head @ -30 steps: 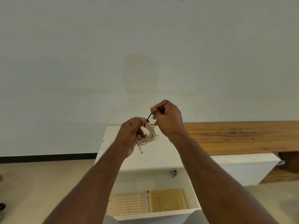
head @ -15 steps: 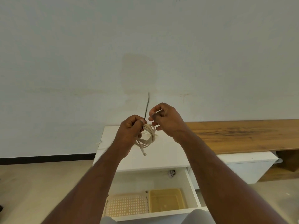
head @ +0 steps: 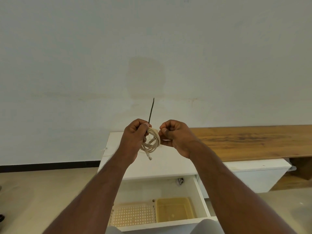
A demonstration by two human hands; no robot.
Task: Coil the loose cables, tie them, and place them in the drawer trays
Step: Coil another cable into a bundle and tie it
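I have the cable (head: 152, 142) coiled into a small cream bundle at the centre of the frame, held up in the air over the white cabinet (head: 168, 162) so both hands can work around it. My left hand (head: 133, 141) is curled around the left side of the coil and also pinches the dark tie (head: 151, 111), whose free end sticks straight up, I judge to keep it from slipping while I cinch it. My right hand (head: 175, 137) is curled, its fingertips pinching the coil's right edge to keep the loops together. At the bottom centre the drawer (head: 200, 196) stands open with a perforated tray (head: 133, 215) and a yellow tray (head: 173, 210) side by side, ready for the tied bundle.
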